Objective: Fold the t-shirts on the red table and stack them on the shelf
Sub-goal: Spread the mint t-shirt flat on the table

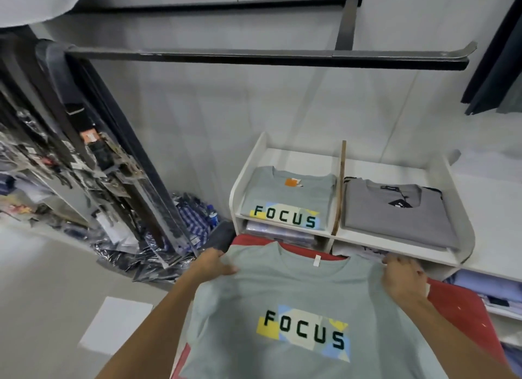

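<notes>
T-shirt lies print-up on the red worktop, your left hand and right hand gripping its shoulders — uneven pulls could skew the fold.

3 tees, 2 hands.

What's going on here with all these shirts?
A person is sorting t-shirts. Both hands, left hand and right hand, grip the shoulders of a grey-green FOCUS t-shirt spread front-up over the red table; it is not folded yet. On the white shelf behind the table, a matching folded FOCUS shirt lies in the left compartment and a folded grey shirt in the right.
</notes>
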